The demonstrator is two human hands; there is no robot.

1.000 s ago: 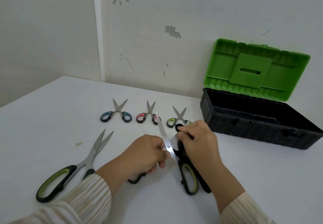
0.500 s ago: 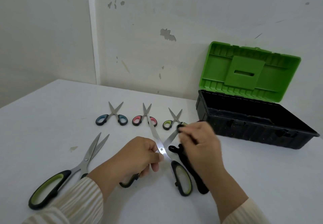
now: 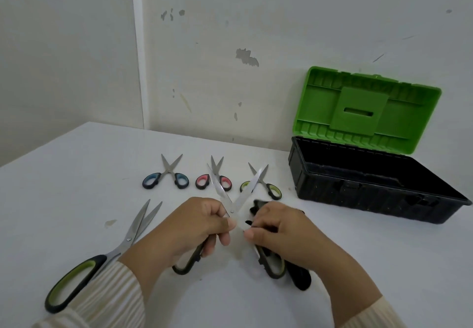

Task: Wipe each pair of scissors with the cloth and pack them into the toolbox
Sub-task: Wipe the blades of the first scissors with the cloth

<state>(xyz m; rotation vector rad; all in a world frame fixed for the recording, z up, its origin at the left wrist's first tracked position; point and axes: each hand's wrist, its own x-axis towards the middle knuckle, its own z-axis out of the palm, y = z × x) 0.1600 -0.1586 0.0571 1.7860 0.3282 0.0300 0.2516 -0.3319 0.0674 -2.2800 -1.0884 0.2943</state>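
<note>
Gripping one handle of the open scissors [image 3: 245, 194], the left hand [image 3: 189, 227] is curling its fingers tight around it, just above the table [image 3: 243, 304]. The blades are pointing up and away in an X shape. The right hand [image 3: 284, 238] is pinching the black cloth [image 3: 300, 277] with bent fingers, right beside the spot where the two blades are crossing. The cloth is hanging down past the other handle, under the right wrist.

Big scissors [image 3: 102, 258] with a green and black handle are lying on the table just beside the left sleeve [image 3: 102, 299], blades a little apart. Farther back, three small pairs are lying in a row: blue scissors [image 3: 166, 176], pink scissors [image 3: 202, 181] and green scissors [image 3: 273, 190].

The toolbox [image 3: 358, 189] is sitting at the right by the wall, well apart from both hands. Its green lid [image 3: 366, 112] is standing open. The inside is looking dark, and I cannot tell what is in it.
</note>
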